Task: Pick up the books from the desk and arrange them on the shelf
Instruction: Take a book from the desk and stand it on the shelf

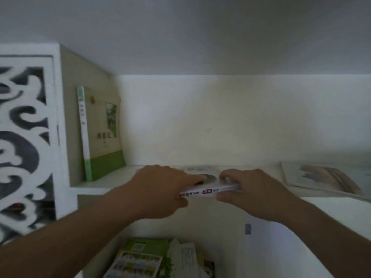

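A white book [208, 190] is gripped at the shelf [112, 182] edge by both hands: the left hand [158, 189] is curled round its left part, fingers on the cover and thumb beneath, and the right hand [253, 192] is clamped on its right end likewise. The book is held flat, spine toward the camera, long axis running left to right. A green-and-beige book [104, 133] is leaned upright against the shelf's left wall. A thin book [321, 177] is laid flat at the right. More books [148, 257] are piled on the counter below.
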The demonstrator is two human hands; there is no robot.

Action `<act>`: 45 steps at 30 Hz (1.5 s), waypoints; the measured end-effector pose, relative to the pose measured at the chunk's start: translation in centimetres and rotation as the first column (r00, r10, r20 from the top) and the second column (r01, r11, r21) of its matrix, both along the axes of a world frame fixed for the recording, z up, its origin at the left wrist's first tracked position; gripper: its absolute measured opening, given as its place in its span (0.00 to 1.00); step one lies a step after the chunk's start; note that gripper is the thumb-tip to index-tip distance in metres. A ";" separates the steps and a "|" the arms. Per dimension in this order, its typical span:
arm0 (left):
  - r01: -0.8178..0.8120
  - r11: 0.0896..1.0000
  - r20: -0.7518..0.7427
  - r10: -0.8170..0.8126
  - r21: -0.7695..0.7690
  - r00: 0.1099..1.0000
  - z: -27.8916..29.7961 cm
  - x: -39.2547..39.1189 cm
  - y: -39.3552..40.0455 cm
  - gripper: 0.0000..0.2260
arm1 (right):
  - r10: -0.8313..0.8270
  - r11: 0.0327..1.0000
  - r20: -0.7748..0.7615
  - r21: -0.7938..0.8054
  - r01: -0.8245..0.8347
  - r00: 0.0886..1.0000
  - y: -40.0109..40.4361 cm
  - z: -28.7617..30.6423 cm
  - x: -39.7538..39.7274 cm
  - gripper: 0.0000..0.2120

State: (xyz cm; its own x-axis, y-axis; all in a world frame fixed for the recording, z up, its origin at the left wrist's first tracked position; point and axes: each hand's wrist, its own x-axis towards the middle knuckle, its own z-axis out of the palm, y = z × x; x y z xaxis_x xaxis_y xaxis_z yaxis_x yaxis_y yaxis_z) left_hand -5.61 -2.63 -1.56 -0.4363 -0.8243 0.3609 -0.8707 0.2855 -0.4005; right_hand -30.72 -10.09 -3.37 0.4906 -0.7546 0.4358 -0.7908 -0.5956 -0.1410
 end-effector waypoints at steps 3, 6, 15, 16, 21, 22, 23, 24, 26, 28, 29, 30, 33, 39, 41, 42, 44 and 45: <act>-0.088 0.995 -0.135 0.093 0.042 0.987 0.4 3.1 2.3 0.23 | 0.158 0.987 0.280 -0.047 -0.151 0.947 -0.2 0.0 2.5 0.15; -0.002 0.998 -0.627 0.045 0.069 0.778 3.1 5.9 3.0 0.14 | 0.146 0.959 0.746 0.054 -0.278 0.650 -1.6 0.9 4.1 0.23; 0.358 0.922 -0.914 0.012 -0.147 -0.406 3.7 5.9 1.9 0.15 | 0.314 0.814 0.786 0.065 -0.577 0.532 -1.2 1.1 11.0 0.47; 0.366 0.919 -0.906 0.020 -0.150 -0.423 3.4 6.0 1.9 0.16 | 0.328 0.836 0.770 0.034 -0.548 0.548 -1.1 1.0 11.1 0.48; 0.265 0.946 -0.933 -0.088 -0.188 -0.349 3.2 6.7 2.5 0.11 | 0.315 0.879 0.739 0.008 -0.476 0.595 -1.3 1.5 12.0 0.46; 0.173 0.959 -0.956 -0.180 -0.223 -0.230 3.1 7.1 2.5 0.11 | 0.319 0.882 0.732 0.002 -0.471 0.601 -1.4 1.9 12.6 0.47; 0.053 0.963 -0.964 -0.263 -0.265 -0.042 3.1 7.8 2.4 0.12 | 0.327 0.883 0.724 -0.006 -0.469 0.607 -1.5 2.3 13.4 0.49; -0.063 0.950 -0.941 -0.291 -0.306 0.173 3.0 8.6 2.2 0.16 | 0.340 0.886 0.707 -0.021 -0.463 0.620 -1.7 2.8 14.1 0.50; -0.242 0.886 -0.841 -0.241 -0.394 0.484 2.9 10.4 2.1 0.26 | 0.348 0.909 0.631 -0.045 -0.415 0.694 -2.4 3.9 16.3 0.49; -0.356 0.784 -0.710 -0.149 -0.509 0.688 3.0 12.3 1.8 0.36 | 0.326 0.929 0.568 -0.042 -0.369 0.755 -3.1 4.6 18.9 0.48; -0.387 0.736 -0.632 -0.072 -0.556 0.772 3.0 13.2 1.7 0.41 | 0.310 0.930 0.556 -0.008 -0.368 0.771 -3.3 5.0 20.2 0.47; -0.411 0.688 -0.547 0.025 -0.598 0.837 3.1 14.0 1.6 0.42 | 0.295 0.922 0.559 0.047 -0.385 0.775 -3.0 5.3 21.5 0.45; -0.479 0.568 -0.320 0.361 -0.669 0.876 3.4 15.7 1.7 0.33 | 0.266 0.906 0.451 0.184 -0.380 0.852 -1.7 5.5 25.8 0.42; -0.289 0.627 -0.137 0.280 -0.723 0.950 3.0 18.9 2.3 0.22 | 0.512 0.552 0.535 0.395 -0.734 0.672 -1.0 2.6 31.6 0.68; -0.241 0.672 -0.082 0.260 -0.700 0.962 2.9 20.6 2.8 0.23 | 0.487 0.560 0.571 0.377 -0.738 0.661 -0.8 3.0 31.5 0.67; -0.234 0.690 -0.035 0.289 -0.685 0.957 2.7 21.4 3.0 0.24 | 0.490 0.566 0.558 0.380 -0.732 0.669 -0.8 3.2 31.3 0.66; -0.243 0.715 0.021 0.339 -0.655 0.941 2.5 22.3 3.0 0.26 | 0.510 0.614 0.492 0.366 -0.699 0.705 -1.0 3.6 31.6 0.64; -0.247 0.722 0.025 0.344 -0.646 0.939 2.5 22.4 2.9 0.26 | 0.521 0.635 0.467 0.346 -0.690 0.714 -1.0 3.8 31.7 0.64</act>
State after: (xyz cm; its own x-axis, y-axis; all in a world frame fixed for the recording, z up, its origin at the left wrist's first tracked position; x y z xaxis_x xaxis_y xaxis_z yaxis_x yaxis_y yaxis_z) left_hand 16.82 0.24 0.97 -0.2929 -0.5284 0.7969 -0.7916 -0.3335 -0.5120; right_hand 1.03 -11.06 0.43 0.8207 -0.4719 0.3223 -0.1371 -0.7102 -0.6905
